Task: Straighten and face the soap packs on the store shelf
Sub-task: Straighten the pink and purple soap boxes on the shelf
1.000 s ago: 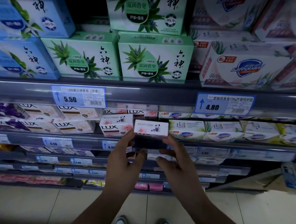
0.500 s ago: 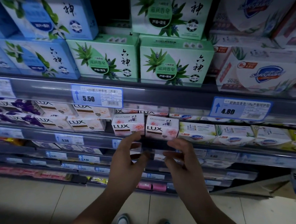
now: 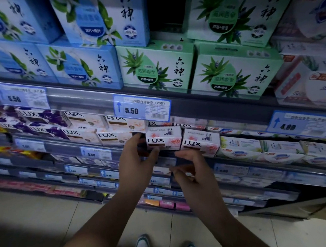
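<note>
— What has moved since a second ago?

— The pack that both hands then held plain side out now stands on the shelf as the right pink LUX pack [image 3: 200, 144], logo forward. The left hand [image 3: 136, 164] has gone to the left pink LUX pack [image 3: 164, 141] just beside it.

— How do the fingers lie?

— The left hand's fingers reach round that pack's left end, with the thumb under its front bottom edge. The right hand [image 3: 195, 174] hangs just below the right pink LUX pack, fingers loosely curled and apart, holding nothing.

— And around them?

— Both packs sit side by side at the shelf front, below the 5.50 price tag [image 3: 142, 108]. White LUX packs [image 3: 115, 136] lie to their left, Safeguard packs [image 3: 241, 147] to their right, and green boxes [image 3: 156, 67] on the shelf above.
</note>
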A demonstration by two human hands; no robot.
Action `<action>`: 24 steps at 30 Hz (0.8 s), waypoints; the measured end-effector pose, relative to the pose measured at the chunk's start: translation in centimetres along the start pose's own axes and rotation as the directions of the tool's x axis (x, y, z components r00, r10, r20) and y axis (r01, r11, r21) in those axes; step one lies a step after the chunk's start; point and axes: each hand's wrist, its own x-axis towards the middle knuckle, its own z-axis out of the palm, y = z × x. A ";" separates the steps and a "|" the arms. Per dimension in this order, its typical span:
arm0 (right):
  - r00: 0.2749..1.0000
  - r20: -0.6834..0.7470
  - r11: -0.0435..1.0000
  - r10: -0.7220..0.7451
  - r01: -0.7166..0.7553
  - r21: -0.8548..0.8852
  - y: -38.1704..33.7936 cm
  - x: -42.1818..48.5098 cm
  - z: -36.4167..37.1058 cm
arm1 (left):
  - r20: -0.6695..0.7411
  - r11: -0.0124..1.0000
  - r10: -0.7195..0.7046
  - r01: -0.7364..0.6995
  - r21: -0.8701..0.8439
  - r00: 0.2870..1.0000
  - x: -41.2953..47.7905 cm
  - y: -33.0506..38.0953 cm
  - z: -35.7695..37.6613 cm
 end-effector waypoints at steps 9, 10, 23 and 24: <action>0.998 -0.059 1.000 -0.024 0.024 -0.001 0.2 -1.0 0.0 | -0.043 0.987 0.036 -0.029 0.160 0.998 1.2 -0.9 0.2; 0.998 -0.064 0.999 -0.018 0.020 0.027 0.2 -1.0 0.0 | -0.048 0.986 0.047 -0.039 0.159 0.998 1.3 -1.0 0.1; 0.997 -0.083 0.994 -0.008 0.018 0.112 -0.1 -0.7 -1.9 | -0.049 0.978 0.209 -0.208 0.021 0.977 -0.4 -1.0 -2.0; 0.995 -0.090 0.995 -0.039 0.047 0.093 -0.1 -0.7 -2.1 | -0.042 0.976 0.219 -0.219 0.011 0.975 -0.6 -0.9 -2.5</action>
